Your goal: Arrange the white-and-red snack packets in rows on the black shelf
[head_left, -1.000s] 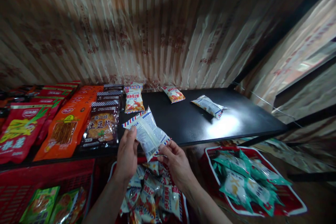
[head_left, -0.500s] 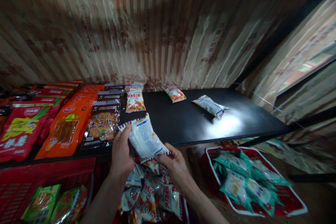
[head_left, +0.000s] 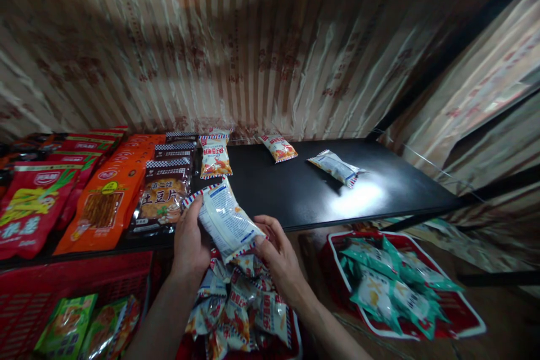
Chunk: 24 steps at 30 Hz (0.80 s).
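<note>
While two hands grip it from opposite ends, one white snack packet (head_left: 230, 222) is held at the front of the black shelf (head_left: 291, 197).
The left hand (head_left: 190, 242) is clamped on the packet's left end and the right hand (head_left: 279, 253) on its right end, the hands apart. Three like packets (head_left: 279, 149) lie in clear view on the shelf; one further edge shows behind the leftmost. On the shelf's left part are at least three brown packs (head_left: 163, 197), then overlapping orange packs (head_left: 101, 208) and red packs (head_left: 40, 208), totals not determinable. Below the shelf are three baskets: left basket (head_left: 21, 315), two green packs (head_left: 66, 323) visible; middle basket (head_left: 298, 340), heaped like packets, uncountable; right basket (head_left: 470, 315), several overlapping teal packs (head_left: 375, 295).
</note>
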{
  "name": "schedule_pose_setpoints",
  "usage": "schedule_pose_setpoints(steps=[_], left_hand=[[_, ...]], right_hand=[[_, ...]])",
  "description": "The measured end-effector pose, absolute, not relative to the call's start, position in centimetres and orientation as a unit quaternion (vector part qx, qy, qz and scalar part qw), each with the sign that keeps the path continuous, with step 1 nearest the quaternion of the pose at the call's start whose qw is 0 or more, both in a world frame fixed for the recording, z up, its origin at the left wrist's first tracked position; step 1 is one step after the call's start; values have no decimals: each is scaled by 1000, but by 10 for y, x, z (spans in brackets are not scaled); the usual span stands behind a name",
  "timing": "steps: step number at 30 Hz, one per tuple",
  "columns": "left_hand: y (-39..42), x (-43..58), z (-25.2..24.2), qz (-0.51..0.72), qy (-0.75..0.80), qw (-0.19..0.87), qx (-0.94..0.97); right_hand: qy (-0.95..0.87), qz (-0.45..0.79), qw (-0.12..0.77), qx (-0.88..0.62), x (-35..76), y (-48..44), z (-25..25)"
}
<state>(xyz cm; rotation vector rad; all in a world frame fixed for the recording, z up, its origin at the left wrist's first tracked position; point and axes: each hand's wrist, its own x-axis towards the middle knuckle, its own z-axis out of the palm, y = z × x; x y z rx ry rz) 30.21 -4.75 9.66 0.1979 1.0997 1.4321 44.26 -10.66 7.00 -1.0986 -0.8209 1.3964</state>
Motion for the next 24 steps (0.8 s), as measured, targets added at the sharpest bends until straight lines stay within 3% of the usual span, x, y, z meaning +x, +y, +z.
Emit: schedule_pose_setpoints(steps=[11, 24], left_hand=[[-48, 308, 91, 633, 470, 607, 100], [-55, 306, 92, 515, 452, 669, 288]], right_hand=[[-393, 610, 513, -459, 446, -104, 57], [-291, 591, 578, -481, 447, -95, 53]])
